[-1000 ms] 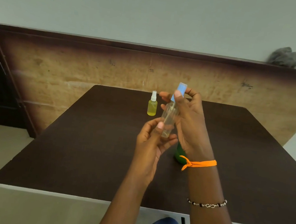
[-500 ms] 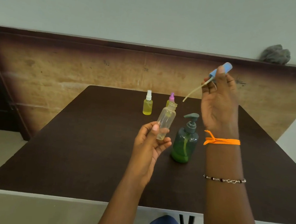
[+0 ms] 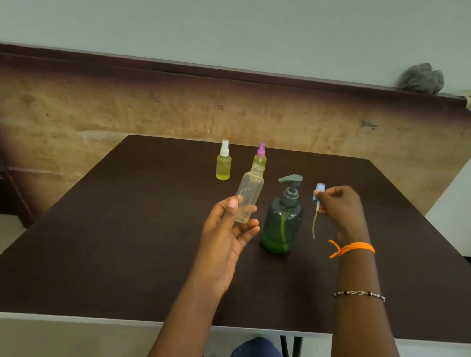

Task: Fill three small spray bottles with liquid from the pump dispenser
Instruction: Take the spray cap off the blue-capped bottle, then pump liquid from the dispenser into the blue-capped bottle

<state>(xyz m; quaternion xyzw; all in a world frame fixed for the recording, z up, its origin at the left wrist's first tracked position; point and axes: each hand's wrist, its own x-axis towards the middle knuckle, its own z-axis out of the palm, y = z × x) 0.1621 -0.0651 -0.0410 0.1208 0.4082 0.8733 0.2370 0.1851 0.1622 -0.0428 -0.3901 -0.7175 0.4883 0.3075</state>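
My left hand (image 3: pixel 228 229) gripped the uncapped clear plastic spray bottle (image 3: pixel 248 197), tilted above the dark brown table (image 3: pixel 126 225). My right hand (image 3: pixel 340 208) pinched its blue spray cap (image 3: pixel 318 191), dip tube dangling, just right of the green pump dispenser (image 3: pixel 281 223). Two yellow-filled spray bottles (image 3: pixel 224 161) stood behind.

Clear glossy plastic bottle (image 3: pixel 248 197); matt dark table (image 3: pixel 126 225); translucent green dispenser (image 3: pixel 281 226)

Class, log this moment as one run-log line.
left hand: holds uncapped clear bottle | right hand: pinches blue spray cap, tube hanging | pump dispenser: on table | filled: two bottles behind
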